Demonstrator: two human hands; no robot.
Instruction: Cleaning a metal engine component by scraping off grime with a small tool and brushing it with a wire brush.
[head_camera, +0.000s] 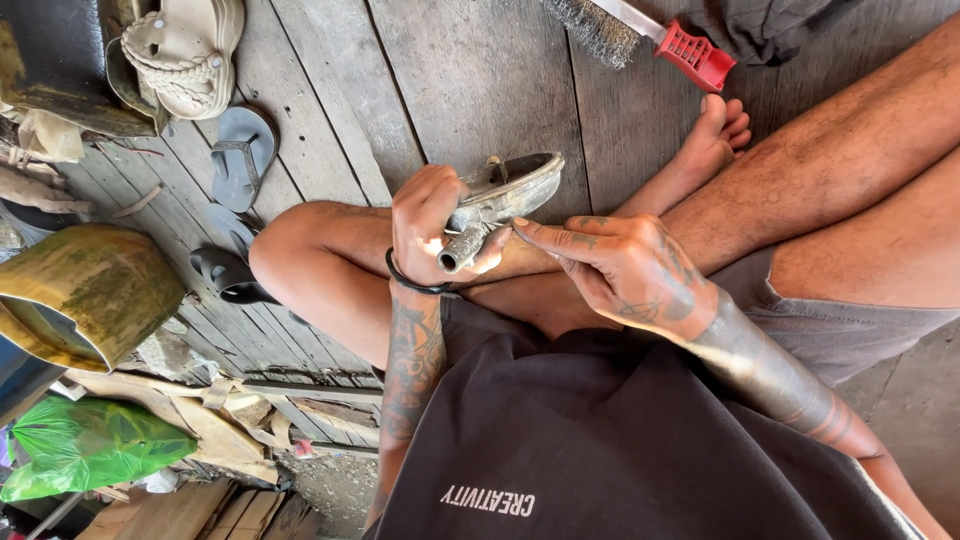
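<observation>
Metal part (497, 200), grey and dirty, sits over our crossed legs (330, 260). Our left hand (435, 225) grips its round stem tight. Our right hand (625, 268) lies flat and loose, fingertips touching part. Red-handled wire brush (650, 35) rests on wood floor (480, 80) ahead. Sandals (190, 55) lie far left.

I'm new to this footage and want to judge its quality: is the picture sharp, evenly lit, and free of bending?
Head view: daylight, sharp on the grey metal shoe-shaped part in the left hand; right hand crisp; grey wooden floorboards fan outwards, hinting wide-angle distortion; lower-left corner is shadowed.
</observation>
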